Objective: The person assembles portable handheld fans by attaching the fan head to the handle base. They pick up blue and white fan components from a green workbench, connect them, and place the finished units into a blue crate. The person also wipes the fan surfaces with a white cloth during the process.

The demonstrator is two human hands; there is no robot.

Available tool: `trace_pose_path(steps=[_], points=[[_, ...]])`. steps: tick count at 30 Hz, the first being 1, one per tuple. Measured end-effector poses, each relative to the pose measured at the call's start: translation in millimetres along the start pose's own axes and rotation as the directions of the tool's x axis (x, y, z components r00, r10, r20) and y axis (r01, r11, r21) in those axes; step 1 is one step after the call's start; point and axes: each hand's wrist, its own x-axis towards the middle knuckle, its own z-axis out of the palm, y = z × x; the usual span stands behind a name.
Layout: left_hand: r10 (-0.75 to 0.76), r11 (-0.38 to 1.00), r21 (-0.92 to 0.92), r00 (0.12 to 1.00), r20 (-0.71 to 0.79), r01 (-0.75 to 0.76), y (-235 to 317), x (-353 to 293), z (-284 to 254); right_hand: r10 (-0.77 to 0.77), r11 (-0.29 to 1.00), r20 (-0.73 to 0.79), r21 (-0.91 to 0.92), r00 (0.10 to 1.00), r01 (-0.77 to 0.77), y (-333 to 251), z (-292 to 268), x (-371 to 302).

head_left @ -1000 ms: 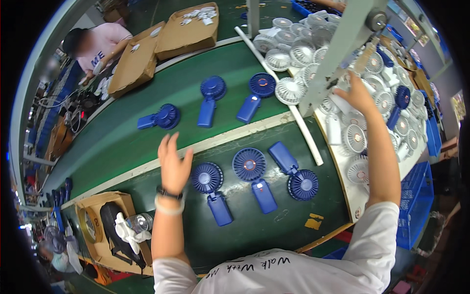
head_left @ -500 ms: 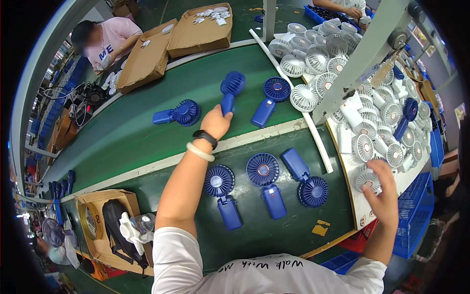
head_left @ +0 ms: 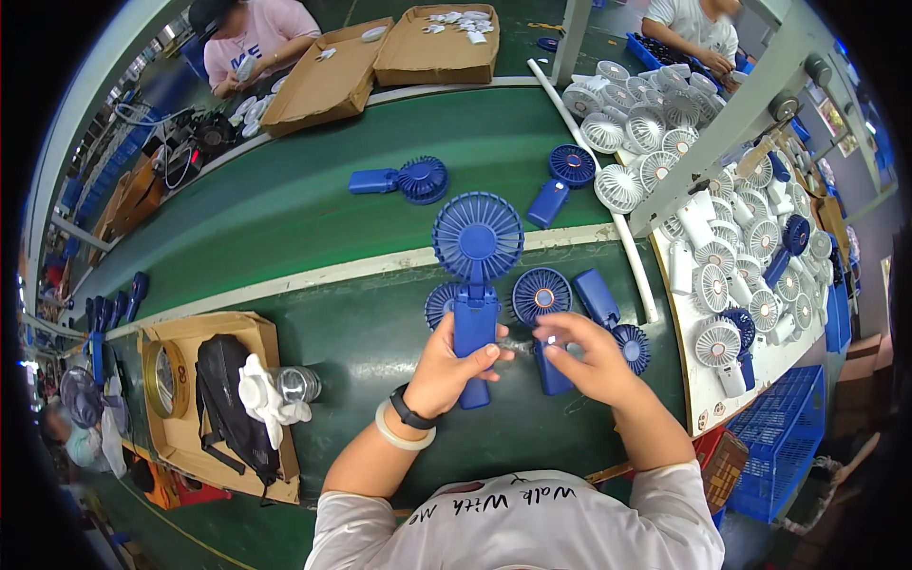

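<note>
My left hand (head_left: 446, 366) grips the handle of a blue handheld fan (head_left: 478, 237), its round head upright and facing me. My right hand (head_left: 594, 356) hovers to the right of it, fingers apart and slightly bent, above another blue fan (head_left: 541, 296) on the green table. Part of that fan's handle is hidden under the hand. Behind the held fan a blue fan (head_left: 441, 302) is mostly covered. Close to my right wrist lies a third table fan (head_left: 597, 296), head toward me. On the green belt lie two more, a left fan (head_left: 422, 180) and a right fan (head_left: 571, 166).
White fans (head_left: 762, 237) crowd a white board at right, with some blue ones among them. A grey post (head_left: 698, 152) and a white tube (head_left: 635, 266) stand beside the belt. At left, a cardboard box (head_left: 280, 418) holds a black bag. Two people work across the belt.
My left hand has lifted the blue fan off the belt and brought it back toward me. My right hand has moved left from the white fans; a blue fan now shows there.
</note>
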Motion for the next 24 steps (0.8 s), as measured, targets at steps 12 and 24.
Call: trace_pose_path(steps=[12, 24], points=[[0.221, 0.973, -0.081, 0.973, 0.059, -0.216, -29.5, -42.7, -37.8, -0.059, 0.985, 0.048, 0.162, 0.997, 0.051, -10.7, 83.4, 19.7], [0.177, 0.919, -0.369, 0.981, 0.080, -0.136, -26.7, -68.1, -55.7, -0.090, 0.989, 0.079, 0.123, 0.993, 0.080, -7.7, 109.4, 22.2]])
